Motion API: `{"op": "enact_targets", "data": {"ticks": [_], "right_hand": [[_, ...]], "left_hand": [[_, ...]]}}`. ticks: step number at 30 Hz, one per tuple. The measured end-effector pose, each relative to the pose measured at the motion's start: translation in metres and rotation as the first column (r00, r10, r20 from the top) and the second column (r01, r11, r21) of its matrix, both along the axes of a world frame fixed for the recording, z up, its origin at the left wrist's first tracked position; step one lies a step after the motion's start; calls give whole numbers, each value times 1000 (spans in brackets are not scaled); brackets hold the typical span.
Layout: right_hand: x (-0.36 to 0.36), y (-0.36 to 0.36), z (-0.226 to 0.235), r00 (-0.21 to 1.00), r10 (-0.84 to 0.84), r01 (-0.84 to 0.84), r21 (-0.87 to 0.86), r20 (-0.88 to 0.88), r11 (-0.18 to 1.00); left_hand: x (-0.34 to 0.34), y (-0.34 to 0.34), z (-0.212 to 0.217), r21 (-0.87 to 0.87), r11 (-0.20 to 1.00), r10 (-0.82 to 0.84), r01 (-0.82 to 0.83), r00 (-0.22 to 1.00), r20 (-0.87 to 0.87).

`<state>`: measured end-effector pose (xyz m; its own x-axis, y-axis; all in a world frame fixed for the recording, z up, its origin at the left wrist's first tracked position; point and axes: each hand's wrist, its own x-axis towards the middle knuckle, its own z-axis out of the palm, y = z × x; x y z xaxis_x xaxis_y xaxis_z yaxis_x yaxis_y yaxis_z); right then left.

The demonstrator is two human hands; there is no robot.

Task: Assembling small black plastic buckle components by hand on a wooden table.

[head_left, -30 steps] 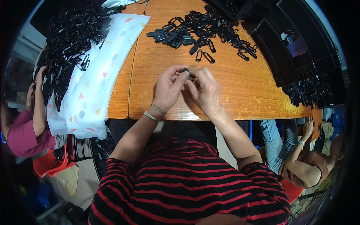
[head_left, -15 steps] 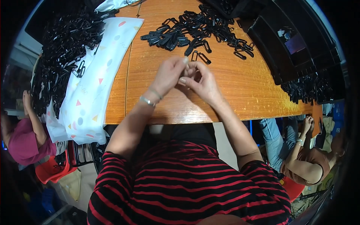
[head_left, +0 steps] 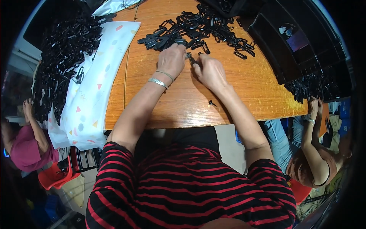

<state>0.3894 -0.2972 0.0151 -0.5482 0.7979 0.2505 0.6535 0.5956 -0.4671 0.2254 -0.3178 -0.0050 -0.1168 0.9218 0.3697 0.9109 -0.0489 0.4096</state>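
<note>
Reads as a small workshop for handwork. Worn wood-grain table (head_left: pixel 263 91), surface scuffed, bearing a pile of small black oblong pieces (head_left: pixel 221 26), dozens of similar make. Far larger black heap (head_left: pixel 65 57) at left, partly on a pale sheet (head_left: pixel 85 103) printed with coloured shapes. Big black bin (head_left: pixel 274 45) at right, more black parts (head_left: pixel 312 86) just beside it. Two co-workers, one at left (head_left: pixel 30 150), one at right (head_left: pixel 312 164); red chair (head_left: pixel 57 177) by the left one.
</note>
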Motion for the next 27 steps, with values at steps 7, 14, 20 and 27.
{"op": "enact_targets", "data": {"ticks": [7,14,20,27], "right_hand": [[20,-13,-7,993,-91,87,-54,-70,995],[19,-17,-13,999,-48,50,144,-20,988],[27,-21,-6,996,-2,7,50,-90,999],[7,-43,20,919,-26,-19,-110,-393,994]], "left_hand": [[1,-23,9,-50,997,51,-51,999,-11],[-4,-29,4,-63,998,-20,23,999,51],[2,-43,5,-5,990,-80,144,579,812],[8,-68,27,-21,979,-34,205,259,965]]}}
